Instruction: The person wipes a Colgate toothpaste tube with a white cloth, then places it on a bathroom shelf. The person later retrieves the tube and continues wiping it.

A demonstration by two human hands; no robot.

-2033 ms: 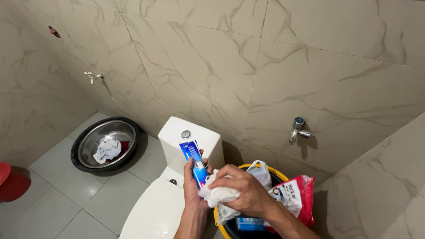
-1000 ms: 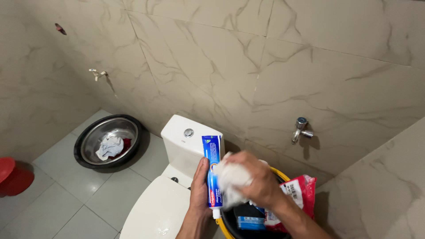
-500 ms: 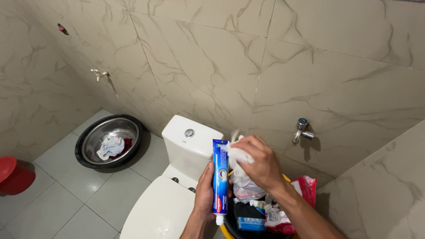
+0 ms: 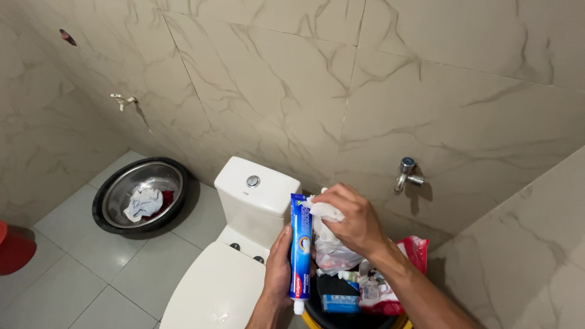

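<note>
My left hand point(image 4: 278, 268) grips a blue toothpaste tube point(image 4: 300, 247), held upright with its white cap pointing down. My right hand point(image 4: 351, 219) clutches a crumpled white cloth point(image 4: 326, 240) and presses it against the tube's upper end. Both hands hover above a black and yellow bucket point(image 4: 341, 317) filled with small packets and bottles, just right of the white toilet point(image 4: 234, 256).
The toilet lid is closed and its cistern point(image 4: 256, 192) stands against the marble wall. A metal basin point(image 4: 141, 195) with white and red cloths sits on the floor at left. A red container point(image 4: 13, 250) is at the far left edge. A wall tap point(image 4: 407, 173) sticks out at right.
The tube has turned from lying over the cistern to upright above the bucket. My right hand lifted the white cloth out of the bucket up to the tube's top.
</note>
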